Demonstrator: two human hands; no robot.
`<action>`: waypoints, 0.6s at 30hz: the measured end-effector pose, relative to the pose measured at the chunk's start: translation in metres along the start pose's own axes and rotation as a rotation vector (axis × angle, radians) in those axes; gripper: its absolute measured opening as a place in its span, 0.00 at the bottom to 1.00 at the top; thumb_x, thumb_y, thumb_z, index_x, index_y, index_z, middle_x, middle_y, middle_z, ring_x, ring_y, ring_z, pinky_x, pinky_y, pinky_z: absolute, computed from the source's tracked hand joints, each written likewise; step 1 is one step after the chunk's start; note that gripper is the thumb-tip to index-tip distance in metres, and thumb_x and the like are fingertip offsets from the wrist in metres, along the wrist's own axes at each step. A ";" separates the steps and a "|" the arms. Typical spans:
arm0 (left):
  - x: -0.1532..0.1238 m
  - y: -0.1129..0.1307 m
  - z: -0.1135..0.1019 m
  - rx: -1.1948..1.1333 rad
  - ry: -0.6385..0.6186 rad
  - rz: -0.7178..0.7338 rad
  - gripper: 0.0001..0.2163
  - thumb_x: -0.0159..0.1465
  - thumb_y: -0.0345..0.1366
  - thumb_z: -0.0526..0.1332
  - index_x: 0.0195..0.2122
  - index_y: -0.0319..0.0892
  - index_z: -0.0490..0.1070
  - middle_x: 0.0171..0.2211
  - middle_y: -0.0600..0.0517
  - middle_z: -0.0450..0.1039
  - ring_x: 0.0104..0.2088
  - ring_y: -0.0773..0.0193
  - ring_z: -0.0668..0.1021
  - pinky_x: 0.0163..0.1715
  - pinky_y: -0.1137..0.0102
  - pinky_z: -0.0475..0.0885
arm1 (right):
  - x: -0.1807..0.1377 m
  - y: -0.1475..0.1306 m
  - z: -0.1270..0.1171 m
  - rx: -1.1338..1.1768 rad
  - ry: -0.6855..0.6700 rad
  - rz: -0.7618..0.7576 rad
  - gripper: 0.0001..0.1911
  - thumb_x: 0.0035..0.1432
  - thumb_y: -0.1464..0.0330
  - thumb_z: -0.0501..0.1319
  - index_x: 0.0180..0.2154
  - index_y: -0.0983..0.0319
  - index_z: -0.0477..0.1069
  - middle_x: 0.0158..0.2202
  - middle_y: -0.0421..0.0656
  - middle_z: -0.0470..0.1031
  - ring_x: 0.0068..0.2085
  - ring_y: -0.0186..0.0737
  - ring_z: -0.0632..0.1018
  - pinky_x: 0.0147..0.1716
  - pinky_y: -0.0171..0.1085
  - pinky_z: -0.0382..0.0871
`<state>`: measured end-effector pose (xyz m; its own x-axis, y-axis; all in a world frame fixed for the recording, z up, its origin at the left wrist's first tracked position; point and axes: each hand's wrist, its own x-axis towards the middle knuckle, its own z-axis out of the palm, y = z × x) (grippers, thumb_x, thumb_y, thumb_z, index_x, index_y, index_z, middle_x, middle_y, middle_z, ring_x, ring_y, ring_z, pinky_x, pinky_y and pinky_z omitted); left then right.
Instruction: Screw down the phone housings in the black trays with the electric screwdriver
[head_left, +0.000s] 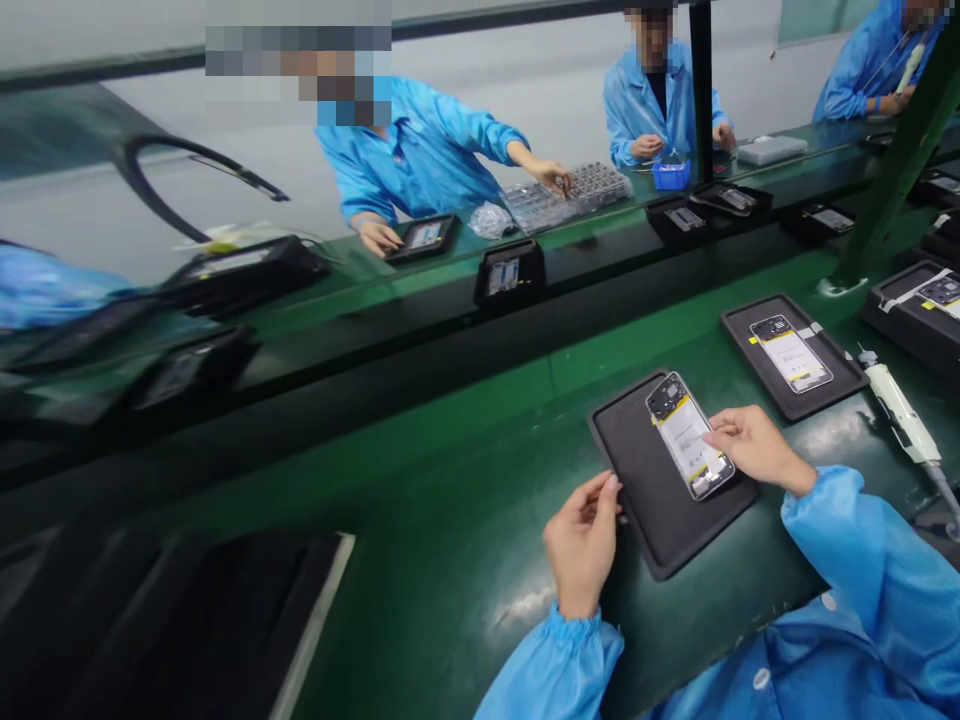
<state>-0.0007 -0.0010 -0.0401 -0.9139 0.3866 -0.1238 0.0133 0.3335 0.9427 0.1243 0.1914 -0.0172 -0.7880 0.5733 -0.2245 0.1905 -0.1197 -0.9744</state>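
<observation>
Head view: phone (690, 440) is held over the tray (646, 490), its side pinched by the right hand (761, 450). Left hand (581, 545) is placed at the tray's rim, grip narrow; can't be told if anything's held. Phone's best gripped lightly, battery (682, 428) left unpressed.

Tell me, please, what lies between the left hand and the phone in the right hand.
Part of the black tray lies between the left hand and that phone, as the head view shows.

1 head view looks forward and down, seemingly tilted.
</observation>
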 end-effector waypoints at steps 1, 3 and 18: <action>0.001 -0.001 -0.003 0.079 0.038 0.020 0.30 0.50 0.59 0.64 0.42 0.35 0.76 0.29 0.45 0.78 0.26 0.61 0.77 0.27 0.69 0.74 | -0.003 -0.004 0.004 -0.178 0.044 -0.071 0.04 0.53 0.69 0.63 0.28 0.63 0.73 0.26 0.44 0.76 0.30 0.41 0.76 0.30 0.35 0.68; 0.000 -0.001 -0.005 0.229 0.040 0.021 0.36 0.50 0.61 0.61 0.47 0.32 0.74 0.26 0.47 0.76 0.25 0.61 0.76 0.28 0.68 0.72 | -0.011 -0.012 0.019 -0.667 0.111 -0.245 0.06 0.58 0.73 0.58 0.31 0.64 0.74 0.31 0.47 0.76 0.33 0.43 0.76 0.33 0.36 0.68; -0.003 0.009 -0.004 0.682 -0.181 -0.008 0.39 0.54 0.59 0.46 0.55 0.32 0.69 0.20 0.53 0.66 0.25 0.55 0.73 0.27 0.66 0.64 | 0.010 -0.013 -0.101 -1.442 0.533 0.036 0.21 0.66 0.57 0.57 0.45 0.70 0.72 0.46 0.56 0.71 0.48 0.54 0.71 0.45 0.43 0.65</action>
<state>0.0011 -0.0026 -0.0301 -0.8342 0.4986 -0.2355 0.3117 0.7787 0.5445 0.1734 0.2806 -0.0052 -0.5363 0.8392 0.0903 0.8385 0.5420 -0.0561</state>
